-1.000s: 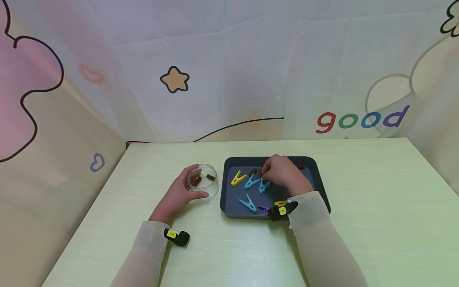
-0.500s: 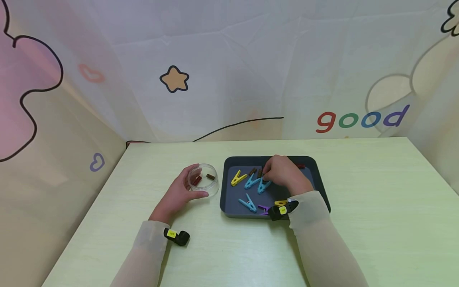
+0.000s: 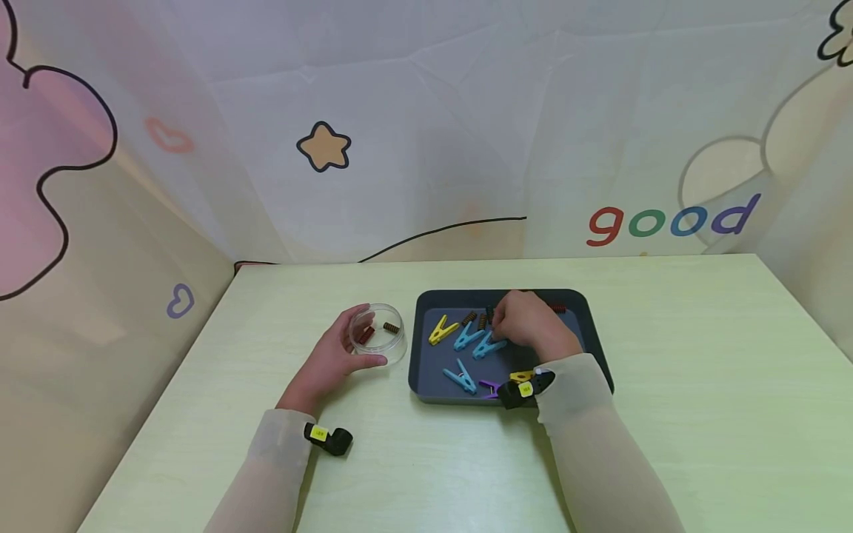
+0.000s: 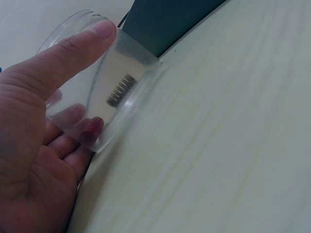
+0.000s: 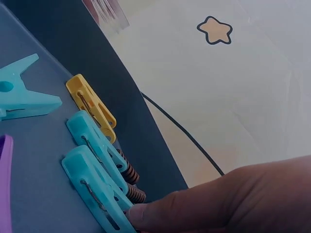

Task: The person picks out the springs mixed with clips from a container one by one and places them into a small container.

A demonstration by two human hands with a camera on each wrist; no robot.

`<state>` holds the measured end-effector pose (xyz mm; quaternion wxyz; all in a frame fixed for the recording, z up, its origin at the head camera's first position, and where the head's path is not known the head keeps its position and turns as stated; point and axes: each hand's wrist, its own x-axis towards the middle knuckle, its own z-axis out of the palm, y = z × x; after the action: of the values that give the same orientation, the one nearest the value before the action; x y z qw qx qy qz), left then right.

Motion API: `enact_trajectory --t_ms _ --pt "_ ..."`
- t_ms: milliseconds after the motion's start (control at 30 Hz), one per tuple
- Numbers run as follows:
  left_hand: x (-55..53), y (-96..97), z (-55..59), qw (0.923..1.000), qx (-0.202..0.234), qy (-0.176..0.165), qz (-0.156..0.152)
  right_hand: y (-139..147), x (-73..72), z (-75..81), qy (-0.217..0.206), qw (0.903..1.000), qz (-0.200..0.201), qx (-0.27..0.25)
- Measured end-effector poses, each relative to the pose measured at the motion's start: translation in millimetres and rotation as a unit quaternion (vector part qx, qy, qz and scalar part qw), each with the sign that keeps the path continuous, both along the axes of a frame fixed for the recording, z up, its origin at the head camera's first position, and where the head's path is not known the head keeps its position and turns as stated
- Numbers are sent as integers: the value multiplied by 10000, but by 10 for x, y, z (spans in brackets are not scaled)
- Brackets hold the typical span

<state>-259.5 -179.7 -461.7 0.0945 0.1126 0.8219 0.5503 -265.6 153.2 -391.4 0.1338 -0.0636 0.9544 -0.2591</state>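
My left hand point(image 3: 336, 354) grips a clear round plastic jar point(image 3: 397, 354) from its left side, the thumb across the near wall. A reddish spring point(image 4: 93, 130) and a dark spring point(image 4: 121, 91) lie inside it. Over the back of the dark grey tray point(image 3: 426, 385), my right hand point(image 3: 529, 322) points down with bent fingers. Its thumb is right at the end of a blue clothespin point(image 5: 95, 187); the other fingertips are hidden, so I cannot tell what they pinch. Beside it lie another blue clothespin point(image 5: 95, 141), a yellow clothespin point(image 5: 90, 102) and dark springs point(image 5: 129, 167).
Nearer the tray's front lie a third blue clothespin point(image 3: 461, 378), a purple clothespin point(image 3: 490, 389) and a yellow one point(image 3: 521, 377), partly covered by the right wrist camera point(image 3: 516, 394). A reddish spring point(image 3: 558, 309) sits at the tray's back right. A printed cloth point(image 3: 426, 148) hangs behind the table.
The blue clothespin at my right fingertips has turned, its open end swinging to the right. My right fingers have shifted slightly right, exposing a dark spring behind. The left hand and jar stay put.
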Motion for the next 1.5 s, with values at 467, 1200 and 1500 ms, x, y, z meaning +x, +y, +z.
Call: enact_trajectory --t_ms 467,1200,1500 --pt "5 13 22 10000 -6 -60 23 14 -4 -28 -133 9997 -159 146" --pt "157 85 302 9998 15 -200 -82 20 -20 14 367 9993 -52 34" --pt "141 81 281 9998 2 -187 -100 10 -12 45 657 9976 -21 -197"
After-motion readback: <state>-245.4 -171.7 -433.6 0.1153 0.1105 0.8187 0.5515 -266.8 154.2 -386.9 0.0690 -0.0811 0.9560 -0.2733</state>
